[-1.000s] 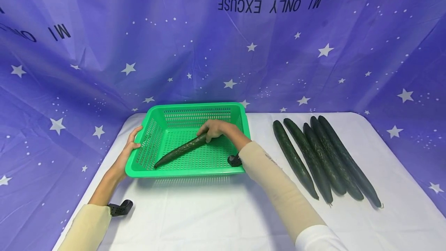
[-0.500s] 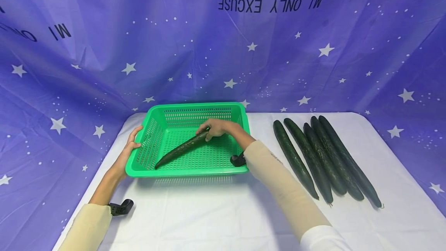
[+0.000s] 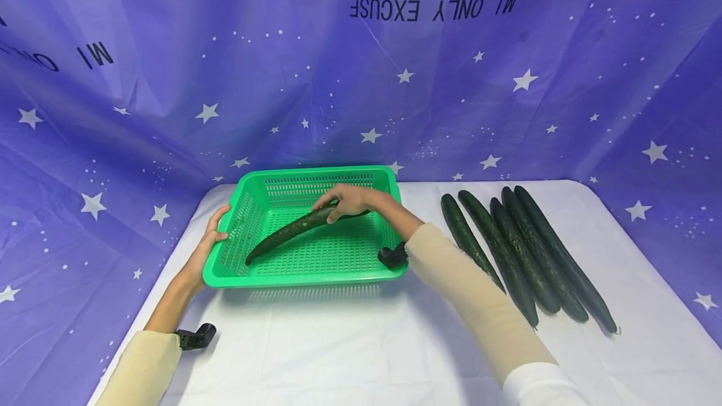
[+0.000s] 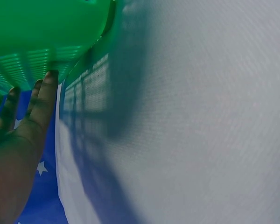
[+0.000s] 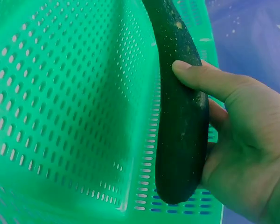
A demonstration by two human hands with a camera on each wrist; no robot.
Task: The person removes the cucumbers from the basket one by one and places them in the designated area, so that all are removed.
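Note:
A long dark green cucumber (image 3: 290,230) slants inside the green plastic basket (image 3: 304,278) in the head view. My right hand (image 3: 351,199) grips it near its right end, thumb on one side and fingers round the other. In the right wrist view, the blunt end of the cucumber (image 5: 182,140) stands before the basket's slotted wall, with my right hand (image 5: 252,126) holding it from the right. My left hand (image 3: 204,250) holds the basket's left rim. In the left wrist view, the fingers of my left hand (image 4: 23,144) reach up against the basket's outer side (image 4: 42,60).
Several cucumbers (image 3: 530,249) lie side by side on the white-covered table (image 3: 316,349), right of the basket. A purple cloth (image 3: 338,99) with white stars hangs behind and at both sides. My right forearm crosses in front of the nearest cucumber.
My right hand has shifted slightly up and right along with the cucumber, whose right end now shows beyond the hand. The left hand and basket have stayed nearly still.

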